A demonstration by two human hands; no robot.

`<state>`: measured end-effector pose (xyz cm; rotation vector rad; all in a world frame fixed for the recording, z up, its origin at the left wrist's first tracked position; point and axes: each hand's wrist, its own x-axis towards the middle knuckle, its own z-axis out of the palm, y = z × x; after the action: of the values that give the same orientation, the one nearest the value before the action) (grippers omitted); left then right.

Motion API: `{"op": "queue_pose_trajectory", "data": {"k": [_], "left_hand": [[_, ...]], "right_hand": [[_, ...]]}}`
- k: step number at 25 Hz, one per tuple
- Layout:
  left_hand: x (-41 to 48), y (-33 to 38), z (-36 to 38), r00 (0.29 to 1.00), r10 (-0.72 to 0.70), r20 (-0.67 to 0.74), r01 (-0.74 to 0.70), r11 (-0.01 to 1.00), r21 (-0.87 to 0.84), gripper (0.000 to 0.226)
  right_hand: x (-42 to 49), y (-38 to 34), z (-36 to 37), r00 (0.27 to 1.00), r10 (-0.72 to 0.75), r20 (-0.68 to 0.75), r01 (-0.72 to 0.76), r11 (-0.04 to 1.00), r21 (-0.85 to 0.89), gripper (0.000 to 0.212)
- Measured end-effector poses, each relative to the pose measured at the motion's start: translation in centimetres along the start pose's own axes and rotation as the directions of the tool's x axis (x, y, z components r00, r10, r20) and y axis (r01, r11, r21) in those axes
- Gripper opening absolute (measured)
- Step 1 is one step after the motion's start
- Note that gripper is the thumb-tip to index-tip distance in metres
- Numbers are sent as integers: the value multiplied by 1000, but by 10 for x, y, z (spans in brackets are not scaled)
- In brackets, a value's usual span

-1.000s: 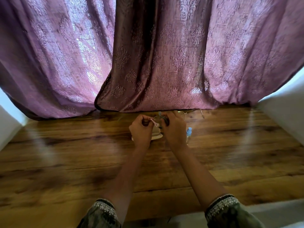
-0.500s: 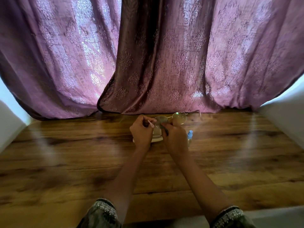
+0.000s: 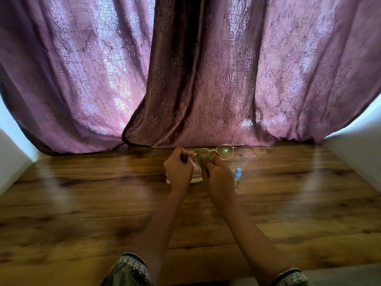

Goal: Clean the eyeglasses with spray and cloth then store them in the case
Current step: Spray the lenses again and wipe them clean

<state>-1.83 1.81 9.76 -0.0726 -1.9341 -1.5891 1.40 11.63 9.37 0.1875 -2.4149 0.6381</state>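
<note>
Wiping looks to be the step in hand. The thin gold wire-rimmed eyeglasses (image 3: 221,152) are held up just above the brown wood-grain table (image 3: 82,203), near the purple patterned curtain (image 3: 206,79). The left hand (image 3: 179,169) is closed on the pink-tipped temple arm (image 3: 192,163) — the far temple stands free to the right. The right hand (image 3: 218,178) pinches the left lens through something dark, probably the cleaning cloth (image 3: 203,159), though it is too blurred to be sure.

Directly below the hands lies a pale, flat oval object (image 3: 195,179), likely the case, mostly hidden. A small clear spray bottle with a light-blue cap (image 3: 237,177) stands just beside the right wrist.

Next, I judge, the other lens needs rubbing, so the pinch must shift right along the frame — gently, since the wire rim would bend easily. Folding the temples and casing come after.
</note>
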Motion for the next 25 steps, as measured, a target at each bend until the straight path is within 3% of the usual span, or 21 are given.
{"op": "queue_pose_trajectory", "data": {"k": [6,10,16,19,22,25], "left_hand": [[2,2,2,1000,8,-6,-8,999,34,7],[2,4,-1,1000,-21,-18,21,1000,8,8],[2,5,0,999,-44,-24,45,999,19,8],[5,7,0,998,-59,-35,58,998,-7,6],[7,3,-3,998,-35,-59,36,999,6,7],[7,1,-3,998,-18,-56,18,1000,10,8]], "right_hand": [[24,-12,-9,996,65,-53,-61,995,82,16],[8,-10,-4,1000,-14,26,14,1000,-2,16],[25,-11,-15,998,67,5,-67,998,-6,18],[19,-17,-3,998,-66,13,67,993,-95,23],[0,-14,1,991,-32,129,48,991,-128,27],[-2,-7,-1,995,2,98,20,975,-220,29]]}}
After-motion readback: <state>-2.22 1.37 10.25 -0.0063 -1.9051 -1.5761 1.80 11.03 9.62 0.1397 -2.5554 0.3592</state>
